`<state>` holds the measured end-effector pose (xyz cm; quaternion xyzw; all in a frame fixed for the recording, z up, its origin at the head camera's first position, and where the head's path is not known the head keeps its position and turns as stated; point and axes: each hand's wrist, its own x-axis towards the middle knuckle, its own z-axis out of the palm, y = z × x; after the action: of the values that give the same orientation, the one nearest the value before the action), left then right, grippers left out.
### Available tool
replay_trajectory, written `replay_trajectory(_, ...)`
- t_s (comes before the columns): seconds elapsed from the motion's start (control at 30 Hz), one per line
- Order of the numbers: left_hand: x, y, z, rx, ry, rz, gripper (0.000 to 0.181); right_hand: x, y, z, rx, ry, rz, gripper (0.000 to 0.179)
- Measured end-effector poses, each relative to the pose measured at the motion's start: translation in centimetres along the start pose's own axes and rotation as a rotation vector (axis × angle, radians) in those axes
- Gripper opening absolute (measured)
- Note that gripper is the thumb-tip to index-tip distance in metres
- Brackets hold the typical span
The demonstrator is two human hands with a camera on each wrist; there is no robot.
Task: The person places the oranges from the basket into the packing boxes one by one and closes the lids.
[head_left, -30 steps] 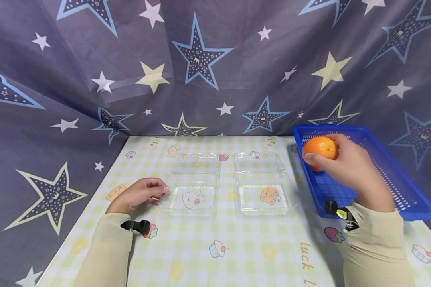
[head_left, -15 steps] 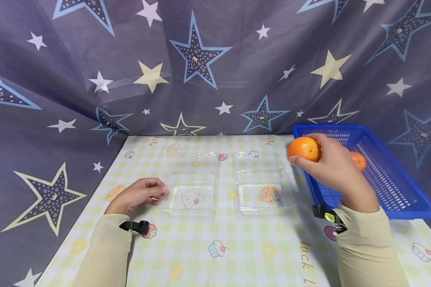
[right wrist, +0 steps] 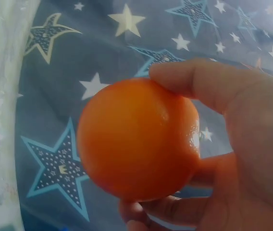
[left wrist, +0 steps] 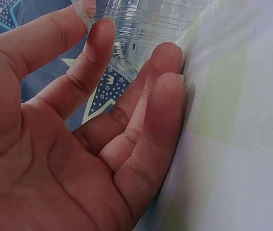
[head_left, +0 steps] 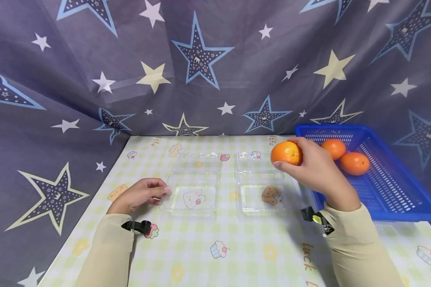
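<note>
The fingers of the right hand [head_left: 319, 171] curl round an orange [head_left: 285, 153] and hold it aloft by the far right corner of the right clear container [head_left: 260, 201], while the thumb and forefinger of the left hand [head_left: 140, 195] pinch the left edge of the left clear container [head_left: 190, 181], its other fingers bent loosely near the tabletop [head_left: 197, 271]. Both containers lie opened out side by side, slightly apart, on the checked cloth. Farther right, under the right forearm's far side, a blue basket [head_left: 359, 195] holds two more oranges [head_left: 355, 163], and a starry curtain [head_left: 129, 40] hangs behind everything.
</note>
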<state>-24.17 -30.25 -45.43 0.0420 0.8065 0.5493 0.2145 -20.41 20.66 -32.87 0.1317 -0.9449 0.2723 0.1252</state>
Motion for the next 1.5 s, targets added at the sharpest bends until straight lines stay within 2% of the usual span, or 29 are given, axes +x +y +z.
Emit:
replay_trajectory(0.43, 0.2, -0.1, -0.1, 0.0, 0.004, -0.006, 0.036, 2.8, -2.3, 2.9, -0.011, -0.06, -0.031, 0.068)
replay_trajectory(0.63, 0.3, -0.2, -0.1, -0.004, 0.004, -0.007, 0.035, 3.7, -3.4, 4.1, -0.001, -0.078, -0.071, 0.067)
replay_trajectory(0.93, 0.3, -0.1, -0.1, -0.012, 0.01, -0.014, 0.036, 3.8, -4.9, 5.2, 0.012, -0.13, -0.061, 0.067)
replay_trajectory(1.17, 0.1, 0.4, 0.1, 0.003, 0.022, -0.025, 0.039, 4.0, -5.7, 6.5, 0.059, -0.145, -0.089, 0.066)
replay_trajectory(1.5, 0.5, -0.3, -0.1, 0.004, 0.02, -0.03, 0.04, 4.3, -6.9, 8.8, 0.114, -0.172, -0.107, 0.07)
